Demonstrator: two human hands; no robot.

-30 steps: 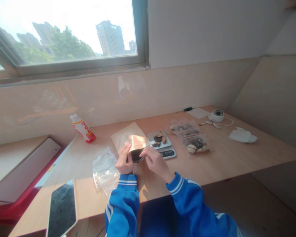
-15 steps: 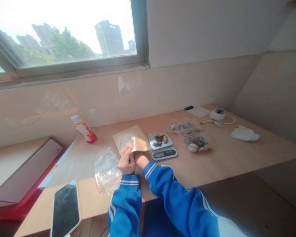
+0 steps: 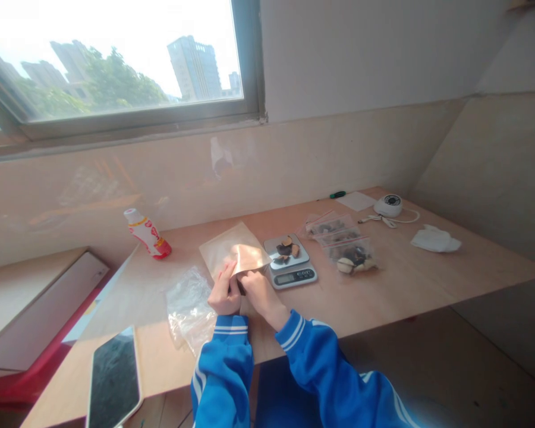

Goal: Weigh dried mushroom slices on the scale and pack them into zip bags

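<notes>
A brown paper bag [image 3: 225,246] lies on the table with its opening toward me. My left hand [image 3: 225,292] grips the near edge of the bag, fingers on top of the paper. At the bag's mouth is my right hand [image 3: 259,294], its fingers bent together near a small dark piece; what they hold is hard to make out. Just right of the bag, a white kitchen scale [image 3: 295,277] carries several dark and tan dried pieces [image 3: 284,249]. Clear plastic bags [image 3: 189,309] lie left of my left hand.
Zip bags with dried pieces [image 3: 350,252] lie right of the scale. Further right are a white round device [image 3: 389,205] with a cable and a white tissue [image 3: 436,239]. A red-white bottle [image 3: 148,235] and a phone [image 3: 115,377] are at the left.
My right hand has drawn back out of the bag toward the right, so its fingers and back now show. My left hand keeps its hold on the bag.
</notes>
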